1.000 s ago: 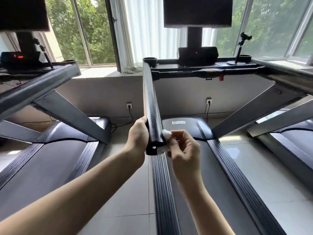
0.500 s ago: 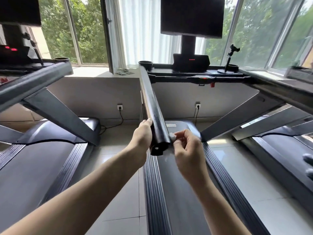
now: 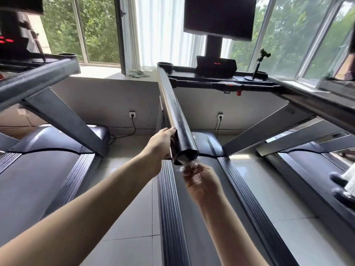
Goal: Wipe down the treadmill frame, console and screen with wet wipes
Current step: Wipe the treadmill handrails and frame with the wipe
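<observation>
Three treadmills in a row, all matte black with grey angled struts. The treadmill (image 3: pixel 192 237) being cleaned runs from 6 up to 12 o'clock, a second treadmill (image 3: pixel 28 179) sits at 9 and a third treadmill (image 3: pixel 317 169) at 3. Pale glossy floor tile (image 3: pixel 134 237) shows in a strip on either side of the middle one, so both long edges have open room beside them. Its belt is flanked by long ribbed side rails (image 3: pixel 171 217).

Up at 12 o'clock a flat dark screen (image 3: pixel 219 16) stands on a post in front of the window. The console (image 3: pixel 216 68) under it shows small red digits. The handrail (image 3: pixel 178 116), a smooth shiny black tube, comes from the console's left corner down toward the centre and ends free in mid-air.

Containers: a round cup holder (image 3: pixel 165 65) sits at the head of that rail. Another cup holder (image 3: pixel 262 74) is at 1 o'clock beside a little phone clamp (image 3: pixel 264 54) on a stick. Both are seen from below the rim, so I can't tell what's in either.

The left hand (image 3: pixel 161 144) grips the handrail from its 9 o'clock side, just short of the end, thumb lying along the tube. The right hand (image 3: pixel 201 183), right under the rail's end, pinches the wet wipe (image 3: pixel 187 165), a small blurry white wad pressed against the end cap.
</observation>
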